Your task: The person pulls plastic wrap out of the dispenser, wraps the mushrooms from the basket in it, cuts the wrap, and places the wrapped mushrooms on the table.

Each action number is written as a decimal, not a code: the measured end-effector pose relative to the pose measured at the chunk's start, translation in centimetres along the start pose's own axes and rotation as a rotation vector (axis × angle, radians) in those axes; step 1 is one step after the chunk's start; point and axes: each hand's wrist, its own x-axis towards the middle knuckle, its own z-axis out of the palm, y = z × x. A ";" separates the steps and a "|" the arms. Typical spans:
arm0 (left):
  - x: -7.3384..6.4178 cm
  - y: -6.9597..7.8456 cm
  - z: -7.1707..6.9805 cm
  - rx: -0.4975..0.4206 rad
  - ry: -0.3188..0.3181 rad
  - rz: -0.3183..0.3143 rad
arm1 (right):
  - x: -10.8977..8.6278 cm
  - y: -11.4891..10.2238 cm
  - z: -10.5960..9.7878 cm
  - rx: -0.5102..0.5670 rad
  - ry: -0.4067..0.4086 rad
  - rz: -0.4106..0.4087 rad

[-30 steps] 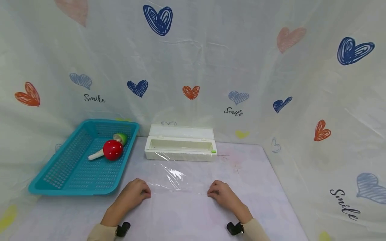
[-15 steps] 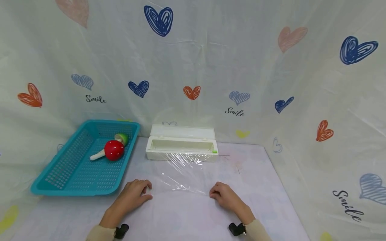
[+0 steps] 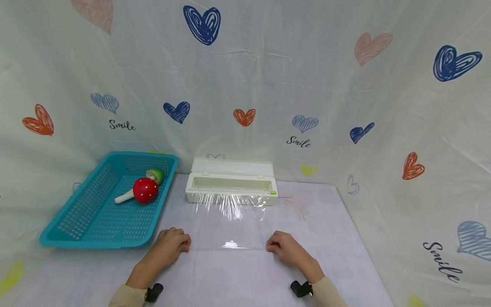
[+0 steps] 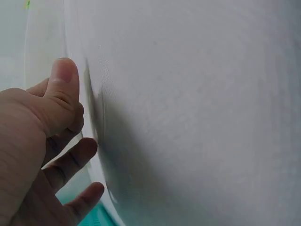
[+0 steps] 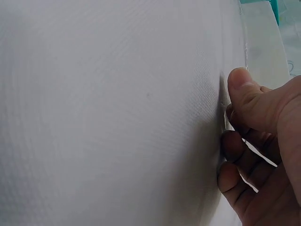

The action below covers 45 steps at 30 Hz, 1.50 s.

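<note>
A sheet of clear cling film (image 3: 230, 232) runs from the white dispenser box (image 3: 192, 198) toward the person, pulled flat with a fairly straight near edge. My left hand (image 3: 170, 245) pinches its near left corner between thumb and index finger. At the near right corner, my right hand (image 3: 285, 247) pinches the film the same way. In the left wrist view the thumb (image 4: 63, 89) presses on the index finger while the other fingers spread out. The right wrist view has the thumb (image 5: 242, 89) against the curled index finger, close over the white cloth.
The dispenser's lid (image 3: 232, 167) stands raised at the back, with a green slider (image 3: 273, 192) on its front right. To the left is a teal basket (image 3: 50, 239) holding a red, white-dotted mushroom (image 3: 145, 190) and a green and white piece (image 3: 155, 175). A heart-print curtain (image 3: 245, 76) surrounds the table.
My left hand opened off the film half a second ago and now pinches its corner again. The slanted, wrinkled near edge has become straight and taut. My right hand kept its grip.
</note>
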 end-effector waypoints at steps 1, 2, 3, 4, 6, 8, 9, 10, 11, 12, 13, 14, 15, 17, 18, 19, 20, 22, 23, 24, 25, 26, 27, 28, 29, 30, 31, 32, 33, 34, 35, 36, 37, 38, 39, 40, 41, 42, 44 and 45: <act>0.0 0.0 -0.1 -0.003 -0.006 -0.001 | 0.0 0.0 -0.1 0.002 -0.008 0.003; 0.0 0.0 -0.2 -0.005 -0.015 -0.005 | 0.0 0.0 -0.2 0.004 -0.019 0.014; 0.0 0.0 -0.3 -0.011 -0.022 -0.006 | 0.1 -0.1 -0.3 0.004 -0.027 0.016; 0.0 0.0 -0.4 -0.015 -0.028 -0.014 | 0.1 -0.1 -0.5 0.008 -0.035 0.018; 0.1 0.0 -0.8 -0.028 -0.040 -0.042 | 0.1 -0.1 -0.8 0.022 -0.043 0.032; 0.2 0.1 -1.1 -0.042 -0.064 -0.080 | 0.1 0.0 -1.2 0.047 -0.039 0.059; 0.2 0.2 -1.3 -0.054 -0.076 -0.100 | 0.1 0.0 -1.4 0.063 -0.035 0.077; 0.3 0.3 -1.4 -0.066 -0.088 -0.125 | 0.1 0.1 -1.6 0.081 -0.031 0.092; 0.3 0.4 -1.6 -0.081 -0.102 -0.146 | 0.1 0.2 -1.7 0.096 -0.030 0.109; 0.4 0.6 -1.7 -0.095 -0.110 -0.159 | 0.0 0.3 -1.9 0.109 -0.032 0.121; 0.5 0.7 -1.8 -0.109 -0.114 -0.166 | -0.1 0.4 -1.9 0.122 -0.041 0.126; 0.6 1.0 -1.8 -0.127 -0.111 -0.169 | -0.3 0.5 -2.0 0.131 -0.051 0.121; 0.9 1.2 -1.8 -0.143 -0.093 -0.159 | -0.4 0.5 -2.0 0.137 -0.062 0.110; 1.6 1.9 -1.7 -0.188 -0.040 -0.133 | -0.7 0.5 -2.0 0.137 -0.077 0.080; 2.0 2.2 -1.5 -0.209 -0.004 -0.110 | -0.9 0.4 -1.9 0.135 -0.083 0.063; 2.5 2.6 -1.2 -0.232 0.032 -0.086 | -1.0 0.3 -1.8 0.132 -0.088 0.049; 3.0 2.9 -0.9 -0.251 0.072 -0.060 | -1.2 0.1 -1.7 0.119 -0.092 0.041; 3.8 3.5 0.0 -0.263 0.138 -0.012 | -1.4 -0.2 -1.5 0.093 -0.103 0.037; 4.1 3.7 0.5 -0.263 0.164 0.007 | -1.4 -0.3 -1.3 0.082 -0.112 0.041; 4.2 3.9 1.0 -0.250 0.178 0.015 | -1.5 -0.5 -1.2 0.079 -0.124 0.050; 4.2 4.0 1.4 -0.234 0.187 0.018 | -1.6 -0.6 -1.1 0.081 -0.132 0.059; 4.2 4.1 1.9 -0.222 0.181 0.002 | -1.7 -0.6 -1.0 0.087 -0.138 0.071; 4.0 4.2 2.2 -0.214 0.170 -0.017 | -1.8 -0.7 -1.0 0.098 -0.139 0.081; 3.8 4.3 2.4 -0.213 0.151 -0.045 | -1.9 -0.6 -1.0 0.110 -0.133 0.083; 3.5 4.3 2.6 -0.210 0.132 -0.072 | -2.0 -0.5 -1.1 0.123 -0.126 0.091; 3.3 4.3 2.6 -0.208 0.113 -0.095 | -2.1 -0.4 -1.2 0.135 -0.113 0.096; 3.1 4.4 2.5 -0.208 0.098 -0.111 | -2.2 -0.2 -1.4 0.144 -0.100 0.100; 2.9 4.4 2.4 -0.215 0.085 -0.123 | -2.3 0.0 -1.6 0.156 -0.088 0.107; 2.7 4.4 2.3 -0.212 0.077 -0.122 | -2.3 0.2 -1.9 0.162 -0.073 0.112; 2.6 4.4 2.1 -0.206 0.066 -0.120 | -2.2 0.4 -2.1 0.169 -0.054 0.117; 2.5 4.3 1.9 -0.207 0.057 -0.114 | -2.0 0.5 -2.3 0.179 -0.033 0.125; 2.4 4.3 1.7 -0.206 0.047 -0.108 | -1.6 0.5 -2.6 0.190 -0.006 0.130; 2.2 4.2 1.6 -0.205 0.033 -0.106 | -1.2 0.4 -2.7 0.200 0.026 0.129; 2.1 4.1 1.4 -0.211 0.018 -0.103 | -0.6 0.2 -2.8 0.212 0.065 0.122; 2.0 4.0 1.3 -0.213 0.002 -0.103 | 0.0 -0.1 -2.9 0.213 0.110 0.114; 1.9 3.9 1.3 -0.220 -0.009 -0.101 | 0.7 -0.5 -2.8 0.219 0.157 0.101; 1.9 3.9 1.3 -0.226 -0.015 -0.098 | 1.5 -0.9 -2.7 0.230 0.201 0.088; 1.8 3.8 1.3 -0.230 -0.020 -0.098 | 2.3 -1.5 -2.5 0.245 0.243 0.079; 1.7 3.8 1.4 -0.241 -0.023 -0.095 | 4.0 -2.3 -1.7 0.285 0.313 0.056; 1.7 3.8 1.5 -0.246 -0.020 -0.092 | 4.9 -2.6 -1.2 0.309 0.338 0.055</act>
